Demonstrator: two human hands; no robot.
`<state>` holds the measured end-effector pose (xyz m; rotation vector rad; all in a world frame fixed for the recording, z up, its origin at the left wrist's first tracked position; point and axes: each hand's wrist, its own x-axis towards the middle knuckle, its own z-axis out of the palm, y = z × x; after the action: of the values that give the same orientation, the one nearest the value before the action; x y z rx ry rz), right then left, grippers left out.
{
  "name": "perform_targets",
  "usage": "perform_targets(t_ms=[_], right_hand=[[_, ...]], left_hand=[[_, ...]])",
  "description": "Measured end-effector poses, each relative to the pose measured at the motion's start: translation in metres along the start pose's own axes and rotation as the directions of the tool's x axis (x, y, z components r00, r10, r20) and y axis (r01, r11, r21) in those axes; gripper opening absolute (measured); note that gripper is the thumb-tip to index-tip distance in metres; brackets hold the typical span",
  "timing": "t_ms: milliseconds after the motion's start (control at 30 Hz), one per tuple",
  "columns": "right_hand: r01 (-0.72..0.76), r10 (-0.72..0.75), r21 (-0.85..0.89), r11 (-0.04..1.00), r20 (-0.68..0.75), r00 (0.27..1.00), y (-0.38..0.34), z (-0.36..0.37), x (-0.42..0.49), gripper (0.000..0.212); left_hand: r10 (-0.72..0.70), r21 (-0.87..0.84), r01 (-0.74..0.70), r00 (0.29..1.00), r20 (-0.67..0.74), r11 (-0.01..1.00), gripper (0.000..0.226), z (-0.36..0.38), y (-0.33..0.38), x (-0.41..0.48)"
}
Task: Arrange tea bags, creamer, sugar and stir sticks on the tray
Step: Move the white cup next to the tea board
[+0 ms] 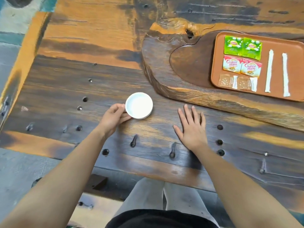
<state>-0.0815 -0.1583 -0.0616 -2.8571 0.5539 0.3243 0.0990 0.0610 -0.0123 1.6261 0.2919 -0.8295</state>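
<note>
A brown tray point(294, 51) lies at the right on a carved wooden slab point(164, 63). On it are two green tea bags point(242, 46), two red-and-white creamer packets point(241, 66), two brown sugar packets point(236, 83) and two white wrapped stir sticks point(269, 71), all in neat rows. A white bowl point(139, 105) stands on the table left of the slab. My left hand point(113, 117) grips the bowl's left rim with thumb and fingers. My right hand point(191, 127) rests flat on the table, fingers spread, holding nothing.
The dark plank table point(65, 96) has bolt holes and iron pegs near its front edge. The slab's raised rim runs between my hands and the tray. My legs show below the table edge.
</note>
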Motion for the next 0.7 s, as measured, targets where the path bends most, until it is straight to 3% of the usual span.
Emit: perform_targets(t_ms=[400,700], right_hand=[[-0.003,0.003,0.012,1.000,-0.031,1.000,0.002,0.003,0.001,0.064],[-0.011,0.012,0.027,1.000,-0.044,0.999,0.002,0.005,0.002,0.063]], left_hand=[[0.194,-0.007,-0.194,0.978,0.080,0.981,0.019,0.029,0.046,0.004],[0.240,0.075,-0.264,0.941,0.238,0.962,0.015,0.134,0.113,0.050]])
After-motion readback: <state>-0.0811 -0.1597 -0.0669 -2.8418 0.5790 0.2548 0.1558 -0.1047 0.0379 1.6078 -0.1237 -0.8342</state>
